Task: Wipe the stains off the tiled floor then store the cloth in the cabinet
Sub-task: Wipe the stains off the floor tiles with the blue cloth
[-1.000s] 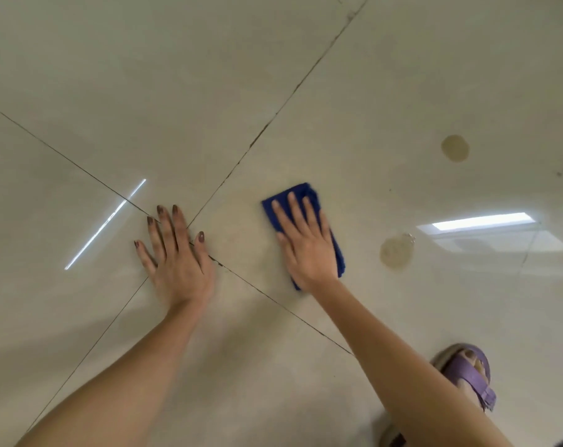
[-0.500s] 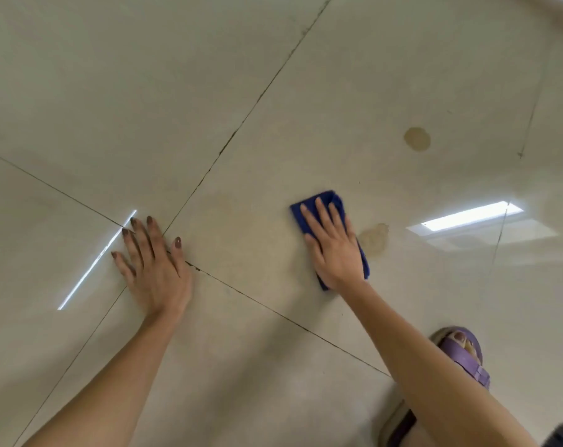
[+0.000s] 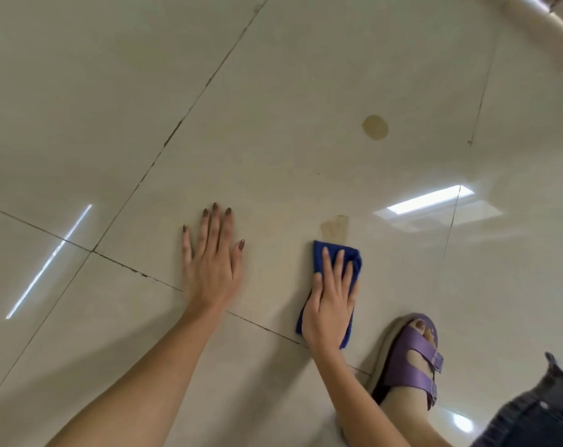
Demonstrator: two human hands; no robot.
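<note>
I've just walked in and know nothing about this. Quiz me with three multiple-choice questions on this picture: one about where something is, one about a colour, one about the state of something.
1. Where is the smeared stain?
A) under the left hand
B) just beyond the far edge of the cloth
C) in the picture's top left corner

2. What colour is the cloth?
A) white
B) green
C) blue

3. How is the left hand?
A) flat on the tiled floor, fingers straight
B) clenched in a fist
C) gripping the cloth

Answers:
1 B, since the stain sits right past the cloth's far edge.
2 C, since blue fabric shows around the right hand.
3 A, since its palm lies on the tile and holds nothing.
</note>
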